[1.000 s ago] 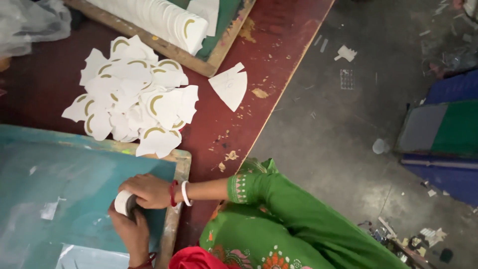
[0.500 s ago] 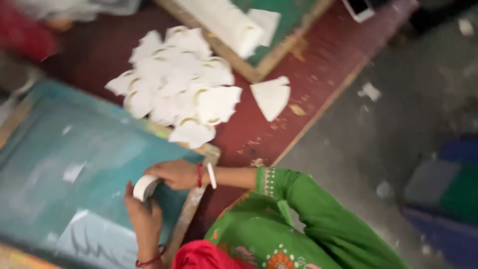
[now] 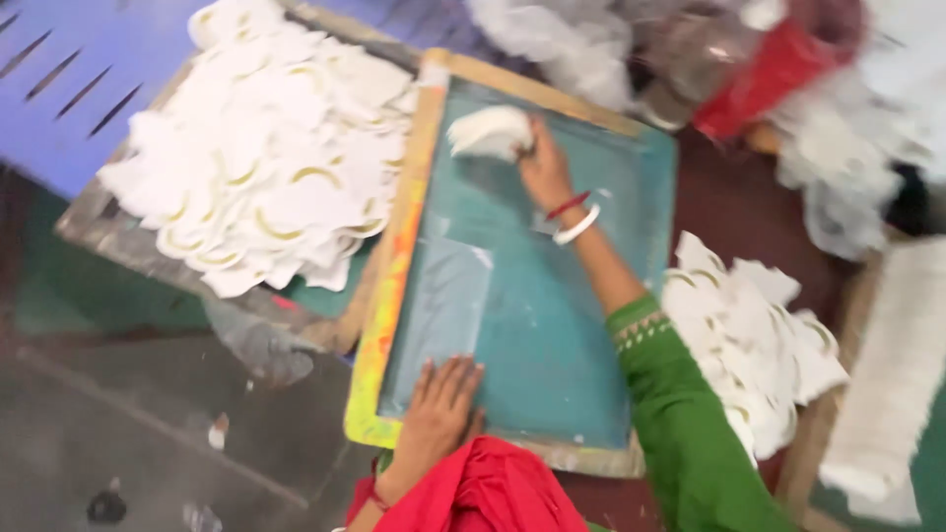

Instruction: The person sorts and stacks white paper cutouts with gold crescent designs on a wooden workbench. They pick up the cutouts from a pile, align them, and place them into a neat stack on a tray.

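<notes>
Right hand (image 3: 545,167) clenched on a white rag wad (image 3: 490,131), on the teal screen-print frame (image 3: 532,296) at 12 o'clock. Left hand (image 3: 437,414) flat, grasping nothing, pins the 6 o'clock edge. Printed cutouts (image 3: 266,148) piled at 10 o'clock; looks mid-wipe, lower mesh seemingly unwiped.

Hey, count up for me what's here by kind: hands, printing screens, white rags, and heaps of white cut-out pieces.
Hands: 2, the left hand flat on the near edge of the screen, the right hand on the rag.
Teal printing screen: 1
White rag: 1
Heaps of white cut-out pieces: 2, the left heap and the right heap.
Total: 6
</notes>
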